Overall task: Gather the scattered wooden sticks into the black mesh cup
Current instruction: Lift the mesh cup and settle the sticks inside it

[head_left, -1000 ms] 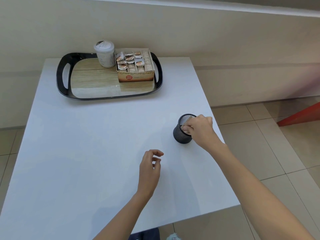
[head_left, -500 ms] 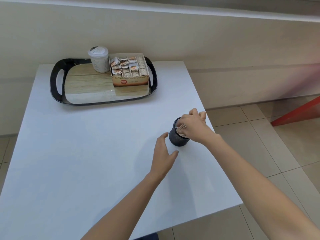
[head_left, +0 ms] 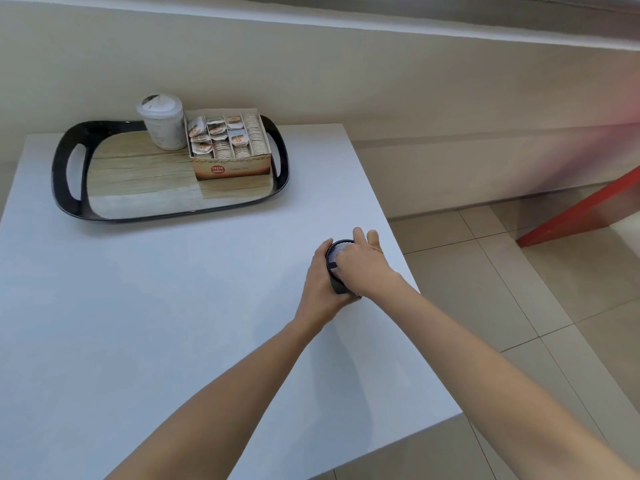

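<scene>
The black mesh cup [head_left: 335, 255] stands near the right edge of the white table [head_left: 173, 306]. My left hand [head_left: 320, 289] wraps around the cup's left side and base. My right hand [head_left: 363, 268] lies over the cup's right side and rim, fingers curled around it. Only a slice of the cup's rim and mesh wall shows between the two hands. The wooden sticks are hidden; no loose sticks show on the table.
A black tray with a wood-look floor [head_left: 145, 181] sits at the table's far left, carrying a white lidded cup [head_left: 162, 121] and a cardboard box of sachets [head_left: 228, 143]. The table's right edge drops to a tiled floor [head_left: 519, 306]. A red slanted beam [head_left: 581, 209] stands at the right.
My left hand has moved from the table up to the cup and closed around its left side. My right hand has shifted from the cup's opening to gripping its right side.
</scene>
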Demonstrator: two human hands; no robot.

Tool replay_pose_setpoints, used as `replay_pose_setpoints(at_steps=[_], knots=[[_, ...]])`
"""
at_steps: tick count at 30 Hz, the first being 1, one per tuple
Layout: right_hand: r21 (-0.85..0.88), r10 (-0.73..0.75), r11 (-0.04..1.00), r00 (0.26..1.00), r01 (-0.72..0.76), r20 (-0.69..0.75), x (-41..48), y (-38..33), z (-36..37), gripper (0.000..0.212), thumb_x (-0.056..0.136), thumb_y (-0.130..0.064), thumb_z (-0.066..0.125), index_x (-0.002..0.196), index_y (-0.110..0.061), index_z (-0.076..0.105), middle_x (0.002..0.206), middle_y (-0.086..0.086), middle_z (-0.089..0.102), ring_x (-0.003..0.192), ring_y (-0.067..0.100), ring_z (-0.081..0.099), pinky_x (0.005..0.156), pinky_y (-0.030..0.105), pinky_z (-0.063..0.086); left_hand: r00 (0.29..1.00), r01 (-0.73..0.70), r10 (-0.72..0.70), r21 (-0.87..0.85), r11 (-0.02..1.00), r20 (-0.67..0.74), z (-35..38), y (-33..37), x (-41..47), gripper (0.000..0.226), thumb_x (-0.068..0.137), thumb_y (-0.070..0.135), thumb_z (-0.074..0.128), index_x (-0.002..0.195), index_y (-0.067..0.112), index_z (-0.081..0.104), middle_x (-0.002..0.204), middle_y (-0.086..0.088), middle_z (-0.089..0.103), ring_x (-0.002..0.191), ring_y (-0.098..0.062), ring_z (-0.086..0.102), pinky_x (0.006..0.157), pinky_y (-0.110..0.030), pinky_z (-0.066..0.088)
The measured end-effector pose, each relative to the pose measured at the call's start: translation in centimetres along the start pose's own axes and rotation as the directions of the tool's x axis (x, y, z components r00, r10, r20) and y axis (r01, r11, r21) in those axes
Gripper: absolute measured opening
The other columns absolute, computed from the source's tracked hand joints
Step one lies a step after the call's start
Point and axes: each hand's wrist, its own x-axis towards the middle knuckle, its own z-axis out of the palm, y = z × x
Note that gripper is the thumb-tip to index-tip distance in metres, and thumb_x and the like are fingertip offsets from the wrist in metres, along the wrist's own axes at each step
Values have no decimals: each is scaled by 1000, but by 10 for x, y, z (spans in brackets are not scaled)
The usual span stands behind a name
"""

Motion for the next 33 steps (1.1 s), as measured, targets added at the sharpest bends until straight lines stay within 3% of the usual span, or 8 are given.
replay_pose_setpoints(at_steps=[5, 12, 15, 21, 24, 28, 33], knots=[[-27, 28, 999, 999, -27, 15, -1, -4, -1, 14, 89, -19, 50, 89, -24, 63, 95, -5, 64, 127, 26, 27, 97, 40, 23, 1000, -21, 21, -6, 1000, -12, 5, 5, 4, 104, 54, 30, 89, 138, 35, 28, 136, 15, 51, 120, -11, 56, 101, -43, 47], [0, 2, 1000, 996, -2, 88, -12, -1, -10, 20, 91, -17, 49, 103, -23, 64, 106, -5, 62, 127, 29, 25, 103, 42, 21, 991, -69, 74, 51, 996, -107, -3, 4, -2, 96, 54, 27, 89, 134, 33, 35, 125, 22, 52, 112, 7, 53, 98, -30, 49], [9, -19, 1000, 995, 19, 97, -19, -6, -19, 30, 87, -11, 51, 115, -17, 59, 114, 0, 58, 129, 32, 21, 103, 44, 21, 982, -80, 86, 43, 996, -166, -5, 6, -9, 94, 56, 27, 88, 134, 34, 36, 128, 22, 52, 116, 4, 52, 99, -33, 49], [213, 50, 975, 997, -62, 61, -35, -24, -40, 22, 84, -6, 49, 101, -16, 58, 112, 4, 57, 124, 30, 25, 99, 44, 22, 936, -155, 193, 145, 977, -296, -12, 12, -24, 83, 71, 21, 77, 135, 44, 30, 127, 27, 44, 120, -8, 48, 103, -44, 42], [268, 88, 960, 996, -80, -18, -45, -33, -49, 24, 82, -5, 49, 101, -16, 58, 108, 3, 57, 123, 30, 26, 98, 46, 21, 924, -166, 197, 120, 979, -329, -18, 17, -30, 78, 77, 18, 70, 134, 50, 27, 126, 16, 51, 113, -19, 54, 100, -44, 44], [318, 113, 947, 974, -46, -197, -63, -41, -58, 16, 87, -7, 47, 93, -22, 52, 94, -4, 55, 115, 26, 32, 86, 43, 16, 893, -217, 244, 113, 970, -377, -29, 23, -42, 81, 76, 19, 75, 134, 52, 28, 130, 32, 43, 121, -7, 49, 94, -21, 45], [445, 168, 895, 918, 10, -358, -81, -39, -66, 22, 103, -17, 30, 93, -23, 49, 96, -10, 62, 113, 20, 39, 75, 35, 13, 859, -253, 279, 118, 960, -430, -40, 23, -56, 92, 69, 18, 85, 139, 39, 30, 135, 26, 43, 122, 0, 48, 93, -6, 38]])
